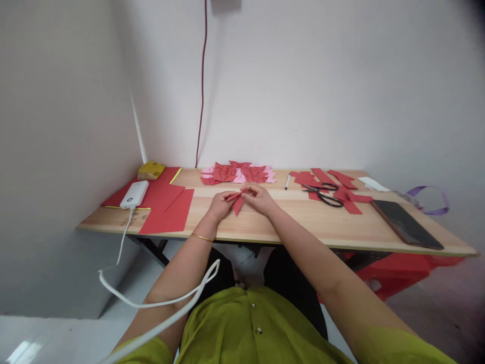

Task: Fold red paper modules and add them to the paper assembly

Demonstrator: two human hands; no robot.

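Between my two hands, just above the middle of the wooden table (288,222), is a piece of folded red paper (238,206). My left hand (220,205) pinches its left side, and the fingers of my right hand (260,198) are closed on its upper right part. One pointed end of the paper hangs down between the hands. Behind them, along the wall side, lies a group of folded red and pink paper pieces (238,174). The fingertips partly hide the folds being held.
At left lie red paper sheets (170,215), a white power bank (135,194) with a cable (123,240), and a yellow packet (151,171). At right are black-handled scissors (329,198), red paper scraps (352,206), a pen (287,181) and a dark tablet-like device (407,224).
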